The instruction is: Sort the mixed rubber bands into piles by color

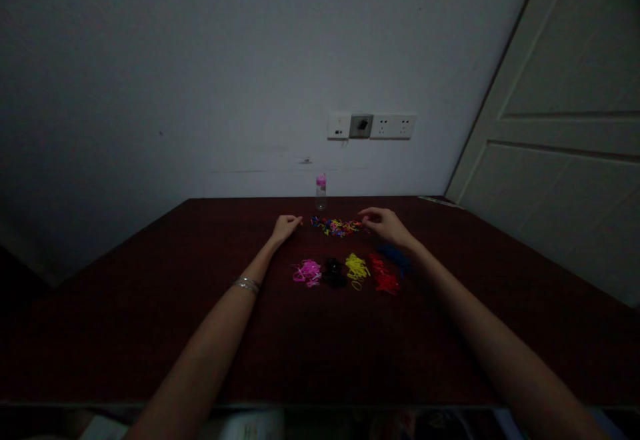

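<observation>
A mixed pile of colourful bands (338, 227) lies on the dark red table (320, 347). My left hand (287, 227) rests just left of it, fingers pressed together; whether anything is between the fingertips is too small to tell. At the pile's right end is my right hand (384, 223), thumb and fingers closed near a few bands, its hold unclear. Nearer to me sit separate heaps: pink bands (308, 273), black bands (333, 272), yellow bands (357, 269), red bands (384, 274) and blue bands (395, 257), the last beside my right wrist.
Behind the mixed pile stands a clear bottle with a pink top (321, 193). The wall behind carries a row of sockets (393, 127). A pale panelled door (560, 127) is at the right. Items partly show below the table's front edge.
</observation>
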Demonstrator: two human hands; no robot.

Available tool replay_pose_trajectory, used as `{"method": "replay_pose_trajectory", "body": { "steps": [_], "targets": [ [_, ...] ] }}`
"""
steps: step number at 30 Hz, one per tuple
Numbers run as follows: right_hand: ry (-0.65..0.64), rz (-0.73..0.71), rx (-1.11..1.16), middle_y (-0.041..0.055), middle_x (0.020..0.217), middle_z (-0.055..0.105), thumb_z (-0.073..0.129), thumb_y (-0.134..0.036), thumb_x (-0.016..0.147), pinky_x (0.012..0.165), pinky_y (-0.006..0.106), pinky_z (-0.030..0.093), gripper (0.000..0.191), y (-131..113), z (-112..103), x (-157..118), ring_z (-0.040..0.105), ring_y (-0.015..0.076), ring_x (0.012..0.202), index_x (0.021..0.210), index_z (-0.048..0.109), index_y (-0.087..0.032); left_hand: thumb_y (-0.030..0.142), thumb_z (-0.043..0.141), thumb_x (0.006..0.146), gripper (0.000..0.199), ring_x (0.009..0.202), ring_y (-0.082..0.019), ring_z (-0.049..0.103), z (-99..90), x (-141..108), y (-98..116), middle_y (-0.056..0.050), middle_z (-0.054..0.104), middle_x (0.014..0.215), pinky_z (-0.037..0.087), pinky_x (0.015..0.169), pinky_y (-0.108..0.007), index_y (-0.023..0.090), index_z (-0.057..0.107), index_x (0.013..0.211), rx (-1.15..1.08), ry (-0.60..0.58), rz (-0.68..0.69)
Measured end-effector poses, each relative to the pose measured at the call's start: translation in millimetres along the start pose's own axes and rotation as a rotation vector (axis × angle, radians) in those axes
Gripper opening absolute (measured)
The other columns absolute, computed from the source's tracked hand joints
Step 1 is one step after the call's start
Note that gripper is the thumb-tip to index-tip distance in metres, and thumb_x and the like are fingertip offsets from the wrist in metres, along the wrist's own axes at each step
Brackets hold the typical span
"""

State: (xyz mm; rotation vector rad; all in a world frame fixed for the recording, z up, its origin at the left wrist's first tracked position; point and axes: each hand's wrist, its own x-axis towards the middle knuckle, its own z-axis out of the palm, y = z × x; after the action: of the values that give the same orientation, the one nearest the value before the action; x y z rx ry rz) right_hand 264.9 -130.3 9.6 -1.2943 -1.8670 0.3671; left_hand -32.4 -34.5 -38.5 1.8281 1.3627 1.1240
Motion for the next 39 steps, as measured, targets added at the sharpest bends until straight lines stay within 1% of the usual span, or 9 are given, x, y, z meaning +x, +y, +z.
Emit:
{"method": "replay_pose_trajectory", "body": {
  "steps": [4, 7, 9, 13, 17, 21, 25, 32, 39],
  "targets": [
    [-0.259, -0.059, 0.112, 0.0056, 0.08, 0.065, 0.053, -0.018, 0.069, 0.067, 0.026, 0.045, 0.029, -31.6, 16.8, -8.3, 0.057, 0.0134, 0.07, 0.094, 0.067, -0.012, 0.048, 0.053, 0.069, 0.039, 0.044, -0.009, 0.036, -0.9, -1.4, 0.2, 0.003, 0.043, 0.043, 0.026, 0.048, -0.022, 0.011, 0.065, 0.064, 0.001, -0.009, 0.003],
    [-0.541, -0.016, 0.191, 0.0047, 0.074, 0.064, 0.052, -0.014, 0.066, 0.061, 0.025, 0.044, 0.029, -50.0, 27.7, -15.7, 0.056, 0.0127, 0.066, 0.09, 0.067, -0.012, 0.048, 0.052, 0.07, 0.039, 0.042, -0.008, 0.034, -0.3, -1.2, -1.5, 0.004, 0.041, 0.042, 0.025, 0.046, -0.022, 0.011, 0.065, 0.065, -0.01, -0.015, -0.002],
    [-0.658, 0.015, 0.225, 0.0041, 0.072, 0.064, 0.052, -0.012, 0.064, 0.06, 0.024, 0.044, 0.028, -57.0, 33.0, -19.3, 0.056, 0.0121, 0.064, 0.088, 0.067, -0.011, 0.049, 0.052, 0.07, 0.04, 0.042, -0.008, 0.034, 0.2, -0.8, -2.5, 0.004, 0.041, 0.042, 0.024, 0.046, -0.021, 0.011, 0.065, 0.066, -0.014, -0.017, -0.002],
    [-0.742, 0.0, 0.234, 0.003, 0.072, 0.064, 0.05, -0.009, 0.063, 0.059, 0.022, 0.043, 0.031, -59.2, 39.1, -22.9, 0.056, 0.0106, 0.063, 0.089, 0.067, -0.011, 0.05, 0.052, 0.07, 0.041, 0.042, -0.008, 0.034, -0.1, -1.8, -1.5, 0.004, 0.042, 0.042, 0.025, 0.046, -0.021, 0.011, 0.065, 0.066, 0.002, -0.021, 0.004],
    [-0.765, 0.001, 0.239, 0.003, 0.073, 0.064, 0.049, -0.008, 0.062, 0.059, 0.022, 0.043, 0.034, -55.1, 40.0, -22.2, 0.056, 0.0104, 0.064, 0.091, 0.067, -0.012, 0.048, 0.051, 0.071, 0.041, 0.043, -0.008, 0.036, -0.9, -2.5, -1.2, 0.003, 0.044, 0.043, 0.026, 0.046, -0.021, 0.011, 0.066, 0.067, 0.024, -0.017, 0.017],
    [-0.709, 0.034, 0.269, 0.0046, 0.074, 0.066, 0.053, -0.012, 0.063, 0.061, 0.024, 0.044, 0.031, -48.8, 31.6, -16.6, 0.057, 0.012, 0.065, 0.09, 0.068, -0.011, 0.045, 0.049, 0.074, 0.039, 0.047, -0.01, 0.043, 1.1, 1.2, -4.8, 0.001, 0.051, 0.048, 0.03, 0.048, -0.021, 0.011, 0.067, 0.068, 0.128, -0.017, 0.036],
    [-0.523, 0.059, 0.248, 0.0054, 0.074, 0.066, 0.058, -0.019, 0.064, 0.061, 0.025, 0.044, 0.027, -31.6, 13.5, -9.4, 0.057, 0.0132, 0.066, 0.087, 0.069, -0.011, 0.041, 0.051, 0.075, 0.033, 0.067, -0.014, 0.056, 7.5, 2.1, -1.2, -0.004, 0.065, 0.07, 0.037, 0.059, -0.022, 0.014, 0.07, 0.075, 0.31, -0.039, 0.099],
    [-0.171, 0.26, 0.285, 0.0068, 0.077, 0.068, 0.061, -0.027, 0.063, 0.06, 0.024, 0.045, 0.028, 21.2, -9.2, -5.4, 0.058, 0.014, 0.067, 0.085, 0.069, -0.012, 0.041, 0.054, 0.075, 0.027, 0.077, -0.016, 0.059, 22.3, -14.9, 28.1, -0.004, 0.067, 0.085, 0.04, 0.064, -0.023, 0.022, 0.07, 0.087, 0.562, -0.144, 0.155],
    [0.031, 0.384, 0.293, 0.006, 0.073, 0.068, 0.06, -0.028, 0.062, 0.049, 0.021, 0.041, 0.028, 72.7, -12.1, -9.1, 0.054, 0.011, 0.056, 0.084, 0.068, -0.012, 0.041, 0.055, 0.076, 0.028, 0.08, -0.017, 0.059, 39.8, -22.0, 51.7, -0.003, 0.067, 0.088, 0.042, 0.067, -0.023, 0.024, 0.068, 0.094, 0.632, -0.257, 0.286]
  ]
}}
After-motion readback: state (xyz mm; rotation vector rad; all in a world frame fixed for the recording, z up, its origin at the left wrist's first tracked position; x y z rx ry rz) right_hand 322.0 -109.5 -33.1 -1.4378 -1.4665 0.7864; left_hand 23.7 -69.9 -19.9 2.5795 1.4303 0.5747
